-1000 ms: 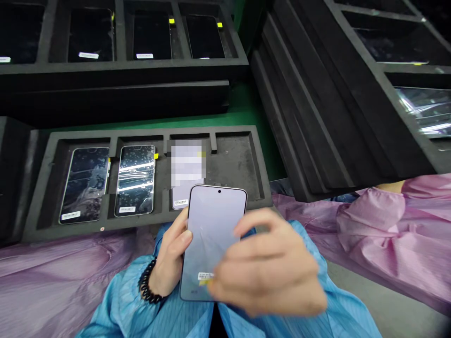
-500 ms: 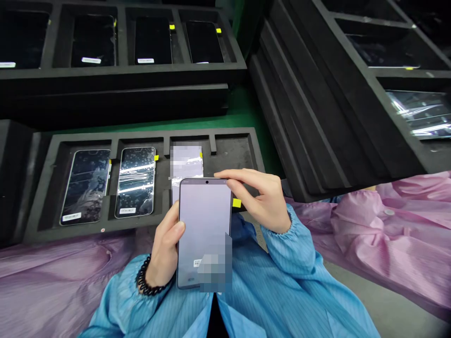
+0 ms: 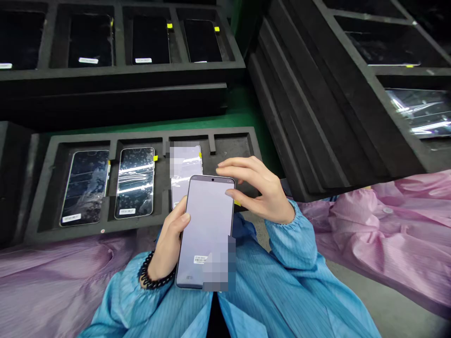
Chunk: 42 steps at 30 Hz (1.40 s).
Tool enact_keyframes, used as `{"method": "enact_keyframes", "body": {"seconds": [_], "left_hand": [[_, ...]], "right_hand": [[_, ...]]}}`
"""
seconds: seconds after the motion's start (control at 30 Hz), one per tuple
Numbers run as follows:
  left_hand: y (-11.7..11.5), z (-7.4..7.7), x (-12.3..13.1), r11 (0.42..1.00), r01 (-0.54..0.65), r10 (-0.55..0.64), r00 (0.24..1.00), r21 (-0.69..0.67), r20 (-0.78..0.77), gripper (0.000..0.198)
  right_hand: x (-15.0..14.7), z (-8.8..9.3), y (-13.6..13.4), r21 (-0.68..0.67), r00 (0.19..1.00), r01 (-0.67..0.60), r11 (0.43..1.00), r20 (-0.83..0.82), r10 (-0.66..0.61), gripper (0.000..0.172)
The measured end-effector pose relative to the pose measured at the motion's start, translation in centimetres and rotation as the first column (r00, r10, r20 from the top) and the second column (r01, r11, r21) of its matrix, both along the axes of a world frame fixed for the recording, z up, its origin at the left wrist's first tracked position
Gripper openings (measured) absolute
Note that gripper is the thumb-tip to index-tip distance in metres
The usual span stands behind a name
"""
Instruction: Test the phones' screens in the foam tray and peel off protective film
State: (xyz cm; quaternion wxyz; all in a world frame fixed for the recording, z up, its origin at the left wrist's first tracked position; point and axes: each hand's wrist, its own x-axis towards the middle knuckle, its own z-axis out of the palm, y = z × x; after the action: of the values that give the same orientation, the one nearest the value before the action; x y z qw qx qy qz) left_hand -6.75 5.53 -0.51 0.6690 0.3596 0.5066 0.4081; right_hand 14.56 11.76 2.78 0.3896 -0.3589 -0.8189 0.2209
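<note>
A smartphone (image 3: 207, 220) with a pale lit screen and a small white barcode label stands tilted in front of my chest. Round its left edge my left hand (image 3: 169, 239) is closed, thumb on the frame. At the phone's upper right corner is my right hand (image 3: 259, 190), fingers apart; its thumb tip lies over the screen's edge. A yellow tab (image 3: 237, 203) sticks out at the phone's right side. Behind it lies a black foam tray (image 3: 137, 227) with phones in its slots; one phone (image 3: 186, 162) is partly covered by the held one.
A second foam tray (image 3: 148, 72) with several dark phones sits at the back. Stacked black foam trays (image 3: 299, 108) rise on the right, phones in the top one. Pink-clad people sit on both sides; a pink sleeve (image 3: 373, 211) shows at right. The green surface (image 3: 243, 117) lies between trays.
The phone has tilted slightly clockwise, its top shifting right. My right hand's fingers have lifted off its top edge and spread apart. My left hand moved slightly right with the phone.
</note>
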Motion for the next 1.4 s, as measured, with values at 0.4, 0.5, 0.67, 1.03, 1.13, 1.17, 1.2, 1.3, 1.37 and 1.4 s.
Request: {"method": "enact_keyframes", "body": {"seconds": [0.4, 0.5, 0.67, 1.03, 1.13, 1.17, 1.2, 1.3, 1.37, 1.4], "left_hand": [[0.5, -0.1, -0.2, 0.988, 0.155, -0.154, 0.987, -0.012, 0.034, 0.049], [0.6, 0.1, -0.5, 0.982, 0.187, -0.187, 0.982, 0.013, -0.002, 0.048], [0.7, 0.4, -0.9, 0.977, 0.193, -0.192, 0.981, 0.091, -0.025, 0.044], [0.6, -0.5, 0.1, 0.979, 0.005, 0.002, 0.999, 0.204, -0.037, 0.043], [0.9, -0.3, 0.6, 0.98, -0.051, 0.049, 0.999, 0.192, 0.012, 0.045], [0.9, -0.3, 0.7, 0.981, -0.055, 0.052, 0.998, 0.185, 0.019, 0.045], [0.9, -0.2, 0.7, 0.983, -0.051, 0.048, 0.999, 0.179, 0.02, 0.046], [0.7, 0.0, 0.8, 0.984, -0.039, 0.037, 0.999, 0.176, 0.016, 0.046], [0.6, 0.2, 0.9, 0.985, -0.044, 0.041, 0.999, 0.169, 0.022, 0.046], [0.5, 0.4, 1.0, 0.987, -0.042, 0.038, 0.999, 0.153, 0.029, 0.046]], "right_hand": [[1.7, 2.5, 1.5, 0.042, 0.894, -0.369, 0.929, 0.291, 0.342, 0.024], [1.8, 3.2, 2.1, -0.039, 0.843, -0.442, 0.896, 0.322, 0.43, 0.02], [2.0, 3.7, 2.8, -0.105, 0.795, -0.528, 0.843, 0.288, 0.534, 0.018], [-1.7, 1.3, 2.7, 0.013, 0.971, -0.225, 0.974, -0.077, 0.226, 0.015], [-3.8, -0.1, 2.2, -0.041, 0.955, -0.082, 0.996, -0.288, 0.067, 0.01], [-4.2, -0.4, 2.0, -0.073, 0.946, -0.053, 0.996, -0.322, 0.026, 0.01], [-4.5, -0.6, 1.9, -0.101, 0.941, -0.023, 0.995, -0.338, -0.012, 0.012], [-4.8, -0.7, 1.7, -0.151, 0.942, 0.039, 0.988, -0.325, -0.087, 0.016], [-4.7, -0.6, 1.7, -0.173, 0.946, 0.061, 0.983, -0.304, -0.112, 0.019], [-4.7, -0.5, 1.7, -0.186, 0.949, 0.066, 0.98, -0.291, -0.119, 0.021]]}}
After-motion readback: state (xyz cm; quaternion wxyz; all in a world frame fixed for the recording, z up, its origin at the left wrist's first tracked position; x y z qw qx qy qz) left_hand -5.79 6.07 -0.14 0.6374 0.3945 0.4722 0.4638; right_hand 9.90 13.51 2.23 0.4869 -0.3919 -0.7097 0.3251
